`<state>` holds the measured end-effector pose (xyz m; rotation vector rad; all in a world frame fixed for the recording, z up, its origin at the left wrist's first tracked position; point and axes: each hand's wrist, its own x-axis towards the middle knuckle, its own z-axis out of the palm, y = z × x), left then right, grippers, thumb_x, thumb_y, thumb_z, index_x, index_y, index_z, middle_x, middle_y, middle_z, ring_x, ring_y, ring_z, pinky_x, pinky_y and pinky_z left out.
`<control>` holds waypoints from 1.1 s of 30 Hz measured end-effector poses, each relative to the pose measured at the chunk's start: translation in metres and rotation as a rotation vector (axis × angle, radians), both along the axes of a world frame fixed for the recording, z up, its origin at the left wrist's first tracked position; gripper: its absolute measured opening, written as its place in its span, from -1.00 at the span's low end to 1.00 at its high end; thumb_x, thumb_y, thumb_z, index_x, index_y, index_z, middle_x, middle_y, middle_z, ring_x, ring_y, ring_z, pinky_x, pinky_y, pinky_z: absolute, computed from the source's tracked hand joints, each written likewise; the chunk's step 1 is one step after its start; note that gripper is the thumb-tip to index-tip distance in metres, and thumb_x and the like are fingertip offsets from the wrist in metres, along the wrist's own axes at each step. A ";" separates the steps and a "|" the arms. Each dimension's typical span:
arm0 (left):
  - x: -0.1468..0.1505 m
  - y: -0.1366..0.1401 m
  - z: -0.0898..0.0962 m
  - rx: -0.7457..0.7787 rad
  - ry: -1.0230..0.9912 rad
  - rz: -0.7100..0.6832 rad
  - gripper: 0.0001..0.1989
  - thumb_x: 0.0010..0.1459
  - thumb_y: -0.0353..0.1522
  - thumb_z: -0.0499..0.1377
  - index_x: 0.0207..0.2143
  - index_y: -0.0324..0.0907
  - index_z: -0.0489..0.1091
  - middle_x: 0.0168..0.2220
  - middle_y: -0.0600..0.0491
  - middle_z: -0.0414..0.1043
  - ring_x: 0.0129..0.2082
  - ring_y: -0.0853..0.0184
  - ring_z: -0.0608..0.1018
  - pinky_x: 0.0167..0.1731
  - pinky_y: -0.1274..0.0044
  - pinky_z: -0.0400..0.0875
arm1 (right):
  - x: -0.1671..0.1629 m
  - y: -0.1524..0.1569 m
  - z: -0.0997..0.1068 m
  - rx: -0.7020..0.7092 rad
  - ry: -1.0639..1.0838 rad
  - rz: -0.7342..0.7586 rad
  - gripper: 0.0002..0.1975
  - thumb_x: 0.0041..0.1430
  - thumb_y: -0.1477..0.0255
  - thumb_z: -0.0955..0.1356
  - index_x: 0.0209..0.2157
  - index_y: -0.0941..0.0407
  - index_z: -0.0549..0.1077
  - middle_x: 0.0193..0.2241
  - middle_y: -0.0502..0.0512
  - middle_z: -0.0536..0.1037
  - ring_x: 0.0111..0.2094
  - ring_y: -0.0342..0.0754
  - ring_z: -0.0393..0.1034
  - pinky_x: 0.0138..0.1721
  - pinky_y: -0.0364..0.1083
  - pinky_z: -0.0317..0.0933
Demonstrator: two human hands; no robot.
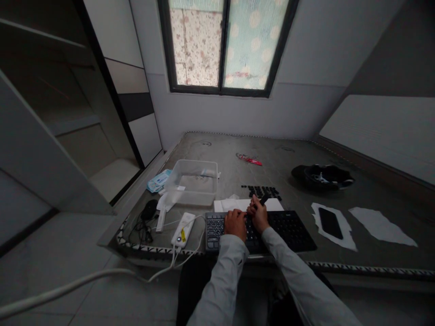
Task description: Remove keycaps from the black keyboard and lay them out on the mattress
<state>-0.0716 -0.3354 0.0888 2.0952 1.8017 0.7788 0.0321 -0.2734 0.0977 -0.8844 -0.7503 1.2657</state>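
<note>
A black keyboard (pixel 292 231) lies across the front edge of the surface, its left part showing bared key positions. My left hand (pixel 235 225) rests on it, fingers bent over the keys and nothing visible in them. Close beside it, my right hand (pixel 258 215) is closed around a slim black-handled tool (pixel 264 199). The handle sticks out up and to the right; its working end is hidden by my fingers, so its kind does not show. Loose black keycaps (pixel 261 191) lie in rows beyond the keyboard. Under its far edge is a white sheet (pixel 275 204).
A clear plastic bin (pixel 193 198) stands at left, near a blue packet (pixel 159 180). A white power strip (pixel 184 230) with cords and a black cable (pixel 144 226) lie nearer. On the right are a phone (pixel 330 222) on paper and a black cap (pixel 322 176). A red item (pixel 253 160) lies farther back.
</note>
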 end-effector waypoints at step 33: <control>-0.001 -0.004 0.010 0.086 -0.232 0.045 -0.84 0.28 -0.42 0.06 -0.22 -0.07 0.44 -0.22 0.13 0.54 -0.15 0.31 0.47 -0.11 0.47 0.27 | 0.058 -0.050 0.030 0.426 -1.543 0.214 -0.75 0.21 0.39 0.27 -0.11 -0.05 0.50 -0.34 0.01 0.63 -0.38 0.00 0.35 -0.18 0.00 0.03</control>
